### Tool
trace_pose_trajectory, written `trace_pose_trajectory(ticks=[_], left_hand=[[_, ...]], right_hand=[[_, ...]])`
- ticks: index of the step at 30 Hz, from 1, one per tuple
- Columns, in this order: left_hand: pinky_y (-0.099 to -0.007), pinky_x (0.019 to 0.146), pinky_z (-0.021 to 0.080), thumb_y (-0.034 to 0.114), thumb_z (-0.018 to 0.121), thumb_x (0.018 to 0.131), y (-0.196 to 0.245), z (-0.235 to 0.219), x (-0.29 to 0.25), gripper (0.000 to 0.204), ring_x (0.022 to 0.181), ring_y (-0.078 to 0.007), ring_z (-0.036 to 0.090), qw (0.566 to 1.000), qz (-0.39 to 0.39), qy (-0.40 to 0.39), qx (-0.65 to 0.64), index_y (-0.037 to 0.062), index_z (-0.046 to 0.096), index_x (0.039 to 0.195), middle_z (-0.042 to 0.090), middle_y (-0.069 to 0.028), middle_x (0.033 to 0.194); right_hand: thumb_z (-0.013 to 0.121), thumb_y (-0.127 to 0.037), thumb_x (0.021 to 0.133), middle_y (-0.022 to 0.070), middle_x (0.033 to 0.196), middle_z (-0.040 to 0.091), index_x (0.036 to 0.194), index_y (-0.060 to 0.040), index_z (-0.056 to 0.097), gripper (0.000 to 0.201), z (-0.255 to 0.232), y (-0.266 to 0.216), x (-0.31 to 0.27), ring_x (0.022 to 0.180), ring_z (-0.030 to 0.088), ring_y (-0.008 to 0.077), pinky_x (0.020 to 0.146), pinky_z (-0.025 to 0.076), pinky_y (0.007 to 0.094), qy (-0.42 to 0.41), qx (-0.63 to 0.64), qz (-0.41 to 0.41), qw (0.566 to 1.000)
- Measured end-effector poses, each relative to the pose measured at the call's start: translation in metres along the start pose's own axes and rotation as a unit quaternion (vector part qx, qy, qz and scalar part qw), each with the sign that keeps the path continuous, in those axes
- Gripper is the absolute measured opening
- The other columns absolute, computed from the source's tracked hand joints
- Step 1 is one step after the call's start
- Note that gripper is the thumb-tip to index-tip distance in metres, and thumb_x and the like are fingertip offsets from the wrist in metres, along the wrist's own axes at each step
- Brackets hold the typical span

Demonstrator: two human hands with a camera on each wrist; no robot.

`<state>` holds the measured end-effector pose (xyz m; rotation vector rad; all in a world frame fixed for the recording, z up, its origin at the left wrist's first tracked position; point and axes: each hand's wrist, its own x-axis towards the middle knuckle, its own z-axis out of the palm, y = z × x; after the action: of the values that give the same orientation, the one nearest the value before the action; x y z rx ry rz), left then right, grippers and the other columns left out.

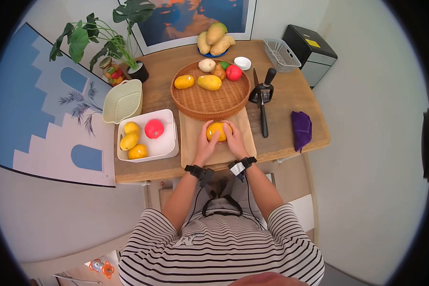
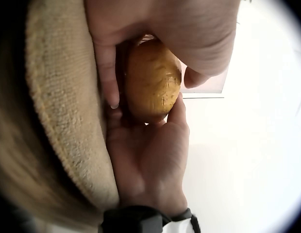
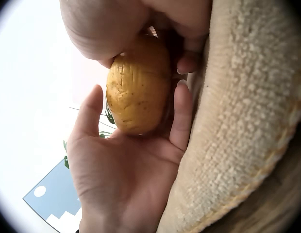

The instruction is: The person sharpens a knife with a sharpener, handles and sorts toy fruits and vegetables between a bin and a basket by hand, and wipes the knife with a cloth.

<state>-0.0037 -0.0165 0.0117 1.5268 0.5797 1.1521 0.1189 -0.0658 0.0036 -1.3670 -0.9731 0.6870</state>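
My left hand [image 1: 206,144] and right hand [image 1: 235,143] hold a yellow potato [image 1: 217,132] between them, one from each side. Its speckled skin with shallow creases shows in the left wrist view, where the potato [image 2: 153,80] has the fingers of both hands around it. From the right wrist, the same potato [image 3: 138,90] sits between curved fingers and thumbs. Below the hands lies a beige cloth [image 1: 189,143] with a stitched edge. Just beyond the hands stands a round wicker basket [image 1: 214,102] with two yellow potatoes, a pale one, ginger, something green and a red tomato.
A white bin [image 1: 169,148] at left holds several yellow pieces and a red tomato. Behind it is a pale green basket [image 1: 124,102]. On the right are a knife [image 1: 264,121], a black-handled sharpener [image 1: 267,86] and a purple cloth [image 1: 301,131]. A grey basket [image 1: 282,56] stands farther back.
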Motion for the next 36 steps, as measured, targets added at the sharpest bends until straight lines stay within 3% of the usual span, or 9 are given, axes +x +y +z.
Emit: trace_pose_trajectory(ticks=[3,7,9,19,21,25,29,32,36], left_hand=[[-0.031,0.065,0.061,0.025,0.051,0.101,-0.003,-0.012,0.001,0.039,0.088,-0.0211,0.066,0.979,-0.192,-0.028,-0.064,-0.0006,0.045,0.13,0.059,-0.0144,0.113],[-0.0296,0.066,0.06,0.024,0.052,0.101,-0.015,-0.021,0.006,0.04,0.087,-0.0191,0.066,0.951,-0.269,-0.093,-0.12,-0.0001,0.044,0.131,0.059,-0.0136,0.113],[-0.0282,0.064,0.059,0.022,0.054,0.1,-0.015,-0.004,0.0,0.037,0.079,-0.0167,0.067,0.994,-0.084,-0.057,-0.045,-0.0004,0.046,0.128,0.062,-0.0115,0.106],[-0.0275,0.067,0.055,0.022,0.063,0.095,0.025,-0.013,0.02,0.043,0.098,-0.0171,0.063,0.98,-0.189,-0.058,-0.025,-0.0028,0.049,0.127,0.063,-0.0113,0.103],[-0.0337,0.076,0.053,0.026,0.066,0.093,0.039,-0.007,0.05,0.049,0.098,-0.0248,0.065,0.988,-0.015,-0.036,0.15,-0.0041,0.049,0.127,0.064,-0.0161,0.105],[-0.0381,0.084,0.051,0.039,0.067,0.089,0.027,0.011,0.109,0.057,0.103,-0.0367,0.063,0.954,0.103,-0.011,0.281,-0.0019,0.053,0.126,0.063,-0.0242,0.114],[-0.0387,0.08,0.054,0.036,0.067,0.089,0.023,0.006,0.124,0.056,0.1,-0.0369,0.064,0.884,0.164,0.009,0.437,-0.0046,0.053,0.126,0.056,-0.0269,0.123],[-0.0356,0.073,0.056,0.029,0.068,0.088,0.07,-0.015,0.105,0.047,0.092,-0.0323,0.067,0.936,0.049,-0.007,0.348,-0.0044,0.058,0.12,0.059,-0.0242,0.116],[-0.0408,0.08,0.05,0.014,0.068,0.084,0.09,-0.079,0.084,0.026,0.082,-0.031,0.064,0.894,0.106,0.052,0.432,-0.0005,0.064,0.105,0.064,-0.0171,0.098]], right_hand=[[0.054,-0.024,0.1,0.0077,0.103,0.062,0.128,-0.0014,0.053,0.036,0.003,-0.014,-0.006,0.089,0.058,0.0143,0.079,0.048,0.0278,-0.011,0.051,-0.04,0.998],[0.051,-0.026,0.101,0.0086,0.101,0.062,0.125,-0.0012,0.054,0.035,0.001,-0.021,-0.009,0.09,0.058,0.0145,0.079,0.048,0.0283,-0.049,0.078,-0.039,0.995],[0.048,-0.028,0.102,0.0094,0.102,0.061,0.124,-0.0018,0.054,0.034,0.001,-0.006,-0.003,0.091,0.058,0.0154,0.081,0.047,0.0287,0.037,0.022,-0.011,0.999],[0.025,-0.044,0.106,0.0103,0.101,0.063,0.119,0.0013,0.057,0.057,0.003,-0.002,0.001,0.094,0.06,0.0172,0.084,0.047,0.03,0.069,0.187,0.021,0.98],[0.026,-0.046,0.106,0.0095,0.098,0.064,0.119,0.002,0.057,0.059,0.0,0.011,0.004,0.09,0.06,0.0169,0.083,0.049,0.0298,0.042,0.203,0.033,0.978],[0.027,-0.046,0.106,0.0086,0.093,0.063,0.117,0.0017,0.058,0.059,0.001,0.01,0.003,0.086,0.06,0.0165,0.08,0.049,0.0296,0.044,0.165,0.035,0.985],[0.03,-0.043,0.106,0.0078,0.091,0.063,0.116,0.0006,0.06,0.054,0.001,0.006,0.0,0.081,0.06,0.0163,0.078,0.049,0.0297,0.052,0.147,0.033,0.987],[0.032,-0.04,0.106,0.0072,0.09,0.063,0.115,-0.0002,0.06,0.049,0.0,0.003,-0.001,0.08,0.059,0.0158,0.077,0.049,0.0293,0.051,0.116,0.029,0.992],[0.035,-0.036,0.106,0.007,0.089,0.063,0.114,-0.0005,0.06,0.044,0.002,0.004,0.001,0.078,0.059,0.0154,0.074,0.049,0.029,0.043,0.06,0.013,0.997]])
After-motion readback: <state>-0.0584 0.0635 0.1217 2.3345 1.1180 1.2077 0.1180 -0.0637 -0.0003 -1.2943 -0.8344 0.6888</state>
